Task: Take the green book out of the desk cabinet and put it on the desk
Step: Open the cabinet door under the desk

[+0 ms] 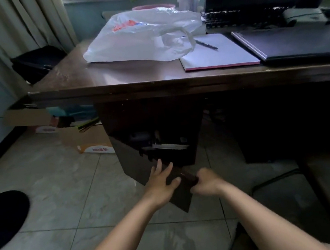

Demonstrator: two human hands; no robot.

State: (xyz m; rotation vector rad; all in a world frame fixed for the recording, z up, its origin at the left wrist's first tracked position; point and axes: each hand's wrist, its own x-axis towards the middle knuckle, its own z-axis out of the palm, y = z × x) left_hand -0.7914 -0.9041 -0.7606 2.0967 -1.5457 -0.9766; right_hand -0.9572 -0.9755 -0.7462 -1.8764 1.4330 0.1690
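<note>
Now both hands work the dark wooden cabinet door — swinging it wide for access. Left hand flat, fingers spread; right hand curled round its edge. Green book unseen.

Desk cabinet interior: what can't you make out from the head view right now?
- Green book: not identifiable; the cabinet interior is dark, showing only pale page edges.
- Right hand grip: fingers curl behind the cabinet door edge.
- Left hand lies spread on the door.
- Laptop: cut off by the right edge.

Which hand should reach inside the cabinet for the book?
Probably the left hand: it lies flat on the open cabinet door, fingers loose. The right hand is closed on the door's edge, holding it.
</note>
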